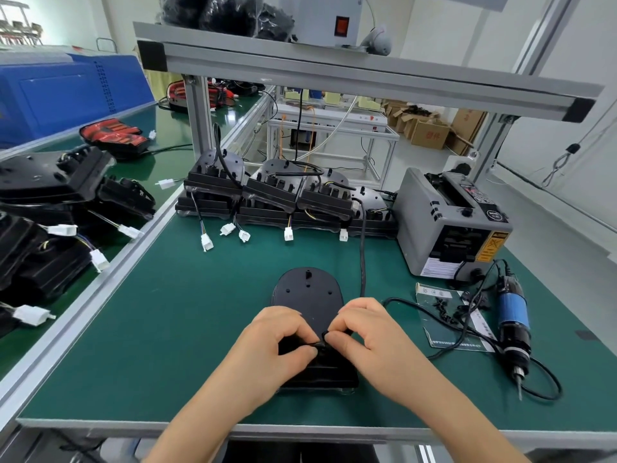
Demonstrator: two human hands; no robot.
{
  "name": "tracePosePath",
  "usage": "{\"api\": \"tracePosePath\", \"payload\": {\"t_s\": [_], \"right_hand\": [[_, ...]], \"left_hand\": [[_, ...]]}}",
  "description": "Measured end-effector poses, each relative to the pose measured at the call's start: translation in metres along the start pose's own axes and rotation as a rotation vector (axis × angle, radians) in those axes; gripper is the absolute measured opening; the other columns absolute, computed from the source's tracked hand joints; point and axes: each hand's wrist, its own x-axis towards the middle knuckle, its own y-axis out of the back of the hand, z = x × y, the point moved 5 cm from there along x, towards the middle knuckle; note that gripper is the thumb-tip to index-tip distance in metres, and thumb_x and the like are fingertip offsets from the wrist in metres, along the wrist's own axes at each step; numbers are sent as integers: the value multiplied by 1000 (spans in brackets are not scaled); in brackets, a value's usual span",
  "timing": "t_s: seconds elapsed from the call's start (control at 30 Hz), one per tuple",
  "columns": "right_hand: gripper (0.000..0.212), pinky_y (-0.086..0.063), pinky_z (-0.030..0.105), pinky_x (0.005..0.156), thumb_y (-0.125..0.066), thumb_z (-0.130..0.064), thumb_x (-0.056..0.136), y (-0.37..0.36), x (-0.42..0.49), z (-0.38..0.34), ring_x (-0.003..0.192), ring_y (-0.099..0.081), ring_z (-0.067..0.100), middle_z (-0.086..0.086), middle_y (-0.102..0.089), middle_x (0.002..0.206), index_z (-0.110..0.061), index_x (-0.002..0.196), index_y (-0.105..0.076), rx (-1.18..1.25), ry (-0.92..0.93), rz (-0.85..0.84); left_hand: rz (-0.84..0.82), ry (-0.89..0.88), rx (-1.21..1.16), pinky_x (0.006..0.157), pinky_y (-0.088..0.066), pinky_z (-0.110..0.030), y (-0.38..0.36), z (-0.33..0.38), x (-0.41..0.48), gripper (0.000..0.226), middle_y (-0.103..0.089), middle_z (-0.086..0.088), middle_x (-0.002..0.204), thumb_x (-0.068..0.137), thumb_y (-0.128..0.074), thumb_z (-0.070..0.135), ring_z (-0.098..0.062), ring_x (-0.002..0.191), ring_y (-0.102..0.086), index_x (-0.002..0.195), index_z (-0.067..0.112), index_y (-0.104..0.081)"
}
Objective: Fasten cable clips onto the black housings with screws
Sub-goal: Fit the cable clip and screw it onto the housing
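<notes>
A black housing (309, 292) lies flat on the green mat in front of me, rounded end away from me. My left hand (277, 342) and my right hand (367, 332) meet over its near half, fingers curled. Between their fingertips they pinch a small black cable clip (323, 339) with a thin black cable running through it. A black cable (362, 248) leads from the housing up towards the back row. Loose black clips and screws (444, 310) lie on a paper sheet at the right. An electric screwdriver (512, 325) with a blue body lies beside them.
A row of stacked black housings (277, 195) with white connectors stands at the back of the mat. A grey tape dispenser (450, 222) sits at the back right. More housings (50, 208) pile up on the left bench. The screwdriver's cord (547, 379) loops at the right.
</notes>
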Motion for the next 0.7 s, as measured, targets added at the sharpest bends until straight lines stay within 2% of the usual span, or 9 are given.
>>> {"api": "tracePosePath", "payload": {"t_s": [0.2, 0.33, 0.5, 0.6, 0.7], "right_hand": [[15, -33, 12, 89, -60, -27, 90, -2, 0, -5, 108, -36, -10, -17, -57, 85, -25, 76, -59, 32, -99, -10], [16, -34, 16, 89, -60, -28, 89, -5, -3, -5, 107, -36, -9, -13, -57, 85, -30, 73, -57, 41, -123, 9], [16, -38, 27, 90, -60, -34, 88, -9, -6, -1, 104, -36, -7, -10, -55, 85, -26, 75, -59, 39, -183, 67], [17, -38, 29, 90, -59, -37, 88, -8, -6, -1, 103, -37, -5, -12, -56, 84, -33, 72, -56, 30, -186, 60], [15, -38, 25, 91, -57, -36, 90, -2, -7, 0, 104, -38, -6, -18, -59, 86, -37, 75, -59, 33, -155, -14]], "left_hand": [[4, -57, 12, 92, -31, -7, 2, 4, -1, 28, -63, 21, 93, 78, -75, 16, 2, 113, -44, 70, 40, -64], [27, -97, 77, 91, -32, -8, 4, 11, -2, 31, -62, 20, 93, 78, -75, 18, 0, 111, -44, 72, 44, -59], [111, -69, 179, 83, -37, -11, -5, 19, -7, 24, -55, 25, 91, 73, -75, 34, 3, 101, -46, 87, 42, -56], [185, -117, 154, 76, -42, -18, -9, 20, -9, 16, -58, 20, 88, 75, -76, 27, -3, 89, -53, 82, 33, -63], [217, -187, 148, 71, -45, -21, -8, 22, -10, 18, -59, 19, 86, 76, -73, 24, -2, 81, -56, 86, 32, -61]]}}
